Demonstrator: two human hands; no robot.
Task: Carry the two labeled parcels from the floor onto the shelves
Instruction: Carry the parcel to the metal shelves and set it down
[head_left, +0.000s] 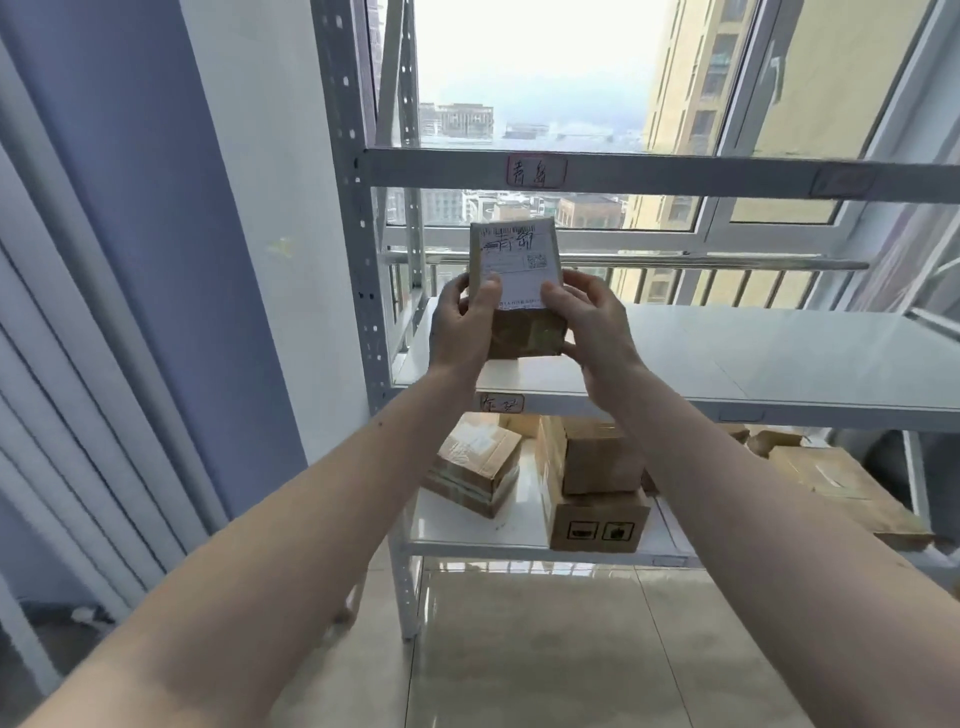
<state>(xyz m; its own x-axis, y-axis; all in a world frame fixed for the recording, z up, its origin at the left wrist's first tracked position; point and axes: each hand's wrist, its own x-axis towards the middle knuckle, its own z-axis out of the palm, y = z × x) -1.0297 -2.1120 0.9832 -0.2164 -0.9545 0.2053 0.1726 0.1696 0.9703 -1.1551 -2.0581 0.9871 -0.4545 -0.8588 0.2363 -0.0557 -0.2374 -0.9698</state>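
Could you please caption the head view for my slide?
Both hands, left and right, hold a labeled parcel up before the white shelves.

A white metal shelving unit (363, 291) stands just beyond the hands, its middle shelf (753, 358) level with them and bare where it shows. On the lower shelf (467, 525), below the wrists, lie a taped carton (475, 465) under the left hand (462, 327) and two stacked brown boxes (597, 488) under the right hand (592, 322). Glossy floor tiles (545, 649) spread beneath the forearms.
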